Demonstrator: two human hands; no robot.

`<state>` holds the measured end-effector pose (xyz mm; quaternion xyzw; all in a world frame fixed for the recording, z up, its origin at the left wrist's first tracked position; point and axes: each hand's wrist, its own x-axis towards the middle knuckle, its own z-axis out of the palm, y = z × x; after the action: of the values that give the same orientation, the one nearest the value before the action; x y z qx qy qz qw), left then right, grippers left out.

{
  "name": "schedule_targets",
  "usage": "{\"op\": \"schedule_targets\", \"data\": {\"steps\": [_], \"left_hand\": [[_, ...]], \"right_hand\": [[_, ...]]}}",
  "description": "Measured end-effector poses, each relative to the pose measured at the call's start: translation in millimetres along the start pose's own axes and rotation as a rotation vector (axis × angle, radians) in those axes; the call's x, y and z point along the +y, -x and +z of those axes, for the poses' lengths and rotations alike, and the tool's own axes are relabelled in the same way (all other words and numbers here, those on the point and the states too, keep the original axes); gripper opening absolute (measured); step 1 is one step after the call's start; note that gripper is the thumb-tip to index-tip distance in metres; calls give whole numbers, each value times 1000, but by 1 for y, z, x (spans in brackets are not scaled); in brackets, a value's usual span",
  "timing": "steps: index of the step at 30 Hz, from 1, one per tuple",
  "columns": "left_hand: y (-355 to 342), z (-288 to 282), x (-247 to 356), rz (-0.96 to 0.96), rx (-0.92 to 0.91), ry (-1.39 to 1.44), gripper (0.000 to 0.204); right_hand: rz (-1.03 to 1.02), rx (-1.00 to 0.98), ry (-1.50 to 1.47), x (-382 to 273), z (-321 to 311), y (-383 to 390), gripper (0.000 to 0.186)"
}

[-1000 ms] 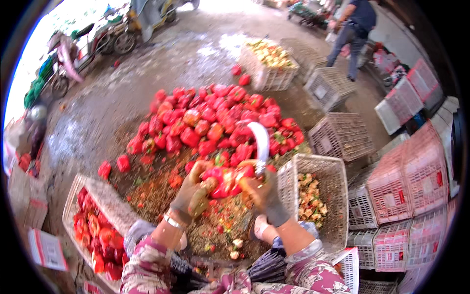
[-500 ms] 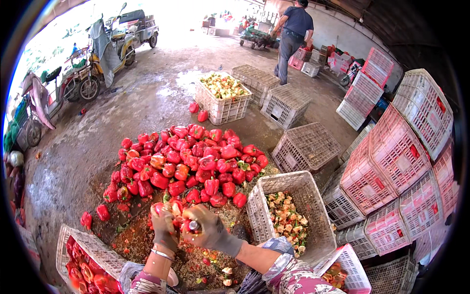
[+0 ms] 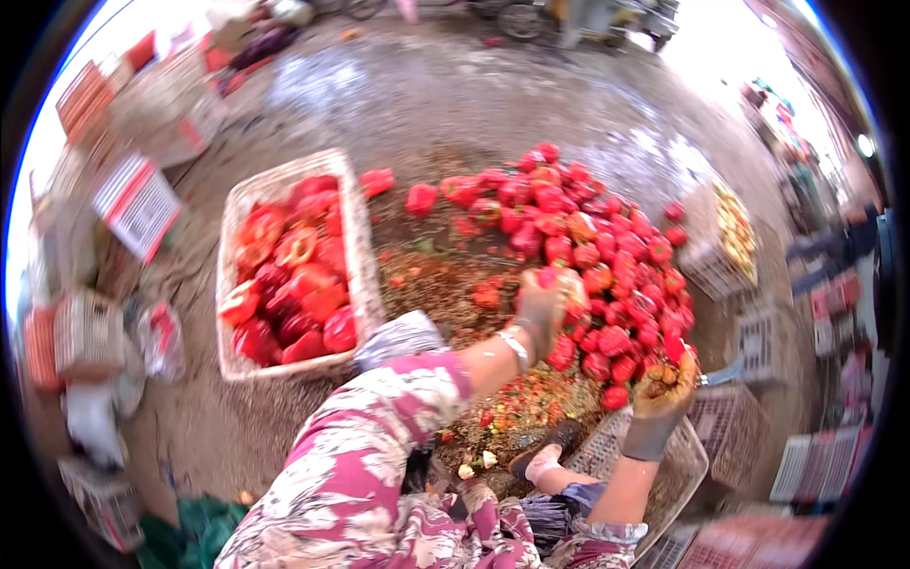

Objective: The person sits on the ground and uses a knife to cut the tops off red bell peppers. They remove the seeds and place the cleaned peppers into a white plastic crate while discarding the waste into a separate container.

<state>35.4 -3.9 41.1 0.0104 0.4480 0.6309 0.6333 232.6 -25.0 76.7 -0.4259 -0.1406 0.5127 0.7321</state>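
My left hand, in a grey glove, is closed around a red bell pepper at the near edge of a large pile of red bell peppers. Motion blur softens the outline of this pepper. Further right, my right hand, also gloved, has its fingers curled around a knife-like tool whose grey-blue blade sticks out to the right. Its handle is mostly hidden by the fingers. On the left stands a pale plastic crate holding opened red peppers.
Below my right hand is another crate. A crate of yellowish pepper cores stands beyond the pile. Seeds and scraps cover the floor by my shoe. More crates line the far left; a person is at the right.
The view has swung left, bringing the crate of opened peppers fully into sight. My hands, close together before, are now apart, the right one lower and further right.
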Motion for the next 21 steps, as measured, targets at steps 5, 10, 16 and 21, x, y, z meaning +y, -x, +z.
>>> {"op": "schedule_targets", "data": {"steps": [5, 10, 16, 21], "left_hand": [[-15, -23, -11, 124, -56, -60, 43], [5, -29, 30, -55, -266, 27, 34], [41, -15, 48, -194, -474, 51, 27], [-14, -55, -3, 755, -880, -784, 29]], "right_hand": [[42, -647, 145, 33, 63, 56, 12], [-105, -639, 482, 32, 124, 91, 24], [-719, -640, 1254, 9, 80, 55, 32], [-856, -794, 1304, 31, 35, 44, 52]]}}
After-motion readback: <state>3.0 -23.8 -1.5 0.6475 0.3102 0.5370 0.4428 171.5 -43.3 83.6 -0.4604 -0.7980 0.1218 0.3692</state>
